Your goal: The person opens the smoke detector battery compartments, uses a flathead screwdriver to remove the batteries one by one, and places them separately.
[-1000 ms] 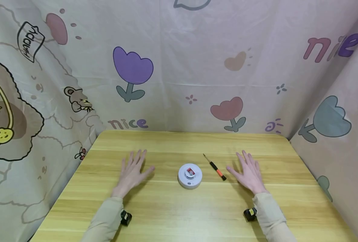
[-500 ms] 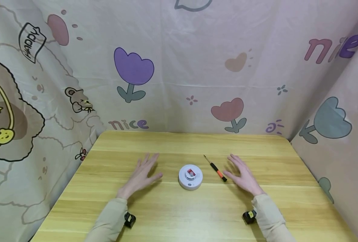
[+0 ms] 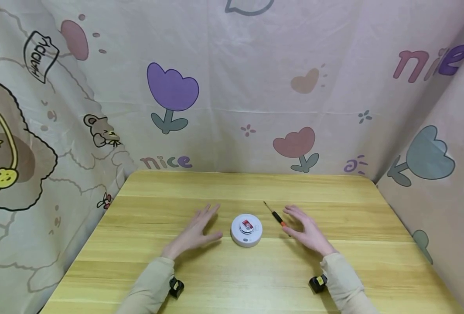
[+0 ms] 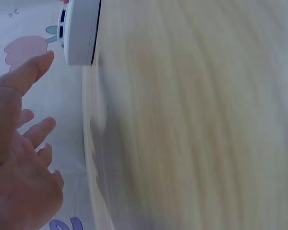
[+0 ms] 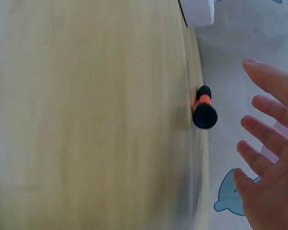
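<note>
A round white smoke detector [image 3: 246, 237] with a red-and-white label on top lies mid-table, its side also showing in the left wrist view [image 4: 81, 36]. To its right is a thin screwdriver [image 3: 277, 216] with a black and orange handle; in the right wrist view the screwdriver [image 5: 204, 115] appears end-on. My left hand [image 3: 194, 233] hovers left of the detector, fingers spread, thumb close to its side but apart. My right hand [image 3: 306, 231] is over the screwdriver's handle end, partly hiding it in the head view; its fingers are loosely bent and hold nothing.
The wooden table [image 3: 232, 279] extends toward me and to both sides. A patterned curtain [image 3: 232, 87] hangs behind its back edge and along both sides. A small black wrist camera [image 3: 176, 288] sits on the left sleeve, another wrist camera [image 3: 318, 284] on the right.
Both hands have moved inward: the left rightward toward the smoke detector, the right leftward over the screwdriver's handle end. The detector and screwdriver have stayed in place.
</note>
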The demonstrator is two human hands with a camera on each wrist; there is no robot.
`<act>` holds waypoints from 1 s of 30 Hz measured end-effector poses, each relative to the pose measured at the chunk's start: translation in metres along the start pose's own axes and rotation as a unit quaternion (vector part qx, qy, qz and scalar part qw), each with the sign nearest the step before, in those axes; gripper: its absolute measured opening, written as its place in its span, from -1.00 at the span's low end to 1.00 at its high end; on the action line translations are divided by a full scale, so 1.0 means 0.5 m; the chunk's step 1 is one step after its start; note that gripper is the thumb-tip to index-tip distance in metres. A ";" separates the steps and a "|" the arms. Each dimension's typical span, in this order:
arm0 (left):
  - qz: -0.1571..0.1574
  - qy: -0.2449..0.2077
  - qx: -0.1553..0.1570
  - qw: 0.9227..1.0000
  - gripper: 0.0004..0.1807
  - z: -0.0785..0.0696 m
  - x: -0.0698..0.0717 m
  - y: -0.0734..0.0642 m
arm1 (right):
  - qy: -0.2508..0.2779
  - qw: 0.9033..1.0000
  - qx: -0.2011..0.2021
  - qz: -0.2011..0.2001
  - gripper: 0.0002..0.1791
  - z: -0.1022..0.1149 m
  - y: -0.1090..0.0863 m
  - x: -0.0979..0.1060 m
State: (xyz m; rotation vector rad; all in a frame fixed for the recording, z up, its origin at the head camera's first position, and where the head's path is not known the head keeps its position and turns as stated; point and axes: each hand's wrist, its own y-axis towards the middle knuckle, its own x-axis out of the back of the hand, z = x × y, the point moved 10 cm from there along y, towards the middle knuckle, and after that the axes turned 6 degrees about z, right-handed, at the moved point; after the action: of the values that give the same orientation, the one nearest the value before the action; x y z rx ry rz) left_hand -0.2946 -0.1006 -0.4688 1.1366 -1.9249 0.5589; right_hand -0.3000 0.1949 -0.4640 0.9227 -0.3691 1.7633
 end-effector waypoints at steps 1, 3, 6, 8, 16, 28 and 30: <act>0.003 -0.004 -0.001 1.000 -0.07 -0.003 -0.003 0.000 | 0.004 1.000 0.003 0.001 -0.37 0.004 0.000 -0.003; 0.008 -0.008 0.001 1.000 -0.05 -0.008 -0.011 0.001 | 0.009 1.000 0.006 0.005 -0.37 0.011 0.001 -0.007; 0.019 -0.017 0.002 1.000 -0.04 -0.013 -0.021 0.001 | 0.014 1.000 0.008 0.011 -0.38 0.018 0.003 -0.015; 0.028 -0.021 0.002 0.999 -0.03 -0.016 -0.027 0.002 | 0.012 1.000 0.009 0.016 -0.37 0.020 0.004 -0.020; 0.057 -0.033 -0.020 0.998 0.00 -0.034 -0.048 0.007 | 0.004 0.999 0.018 0.039 -0.30 0.035 0.007 -0.045; 0.085 -0.037 -0.031 0.995 0.11 -0.048 -0.076 0.013 | 0.015 0.994 0.002 0.105 -0.14 0.050 0.006 -0.087; 0.087 -0.039 -0.033 0.995 0.13 -0.051 -0.080 0.014 | 0.016 0.994 0.000 0.110 -0.11 0.052 0.007 -0.091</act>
State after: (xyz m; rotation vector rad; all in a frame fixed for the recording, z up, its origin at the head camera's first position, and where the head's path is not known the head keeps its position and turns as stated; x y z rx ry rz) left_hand -0.2795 -0.0589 -0.4867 0.9675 -2.1087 0.5475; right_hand -0.2862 0.1468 -0.4801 0.8790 -0.4659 1.9767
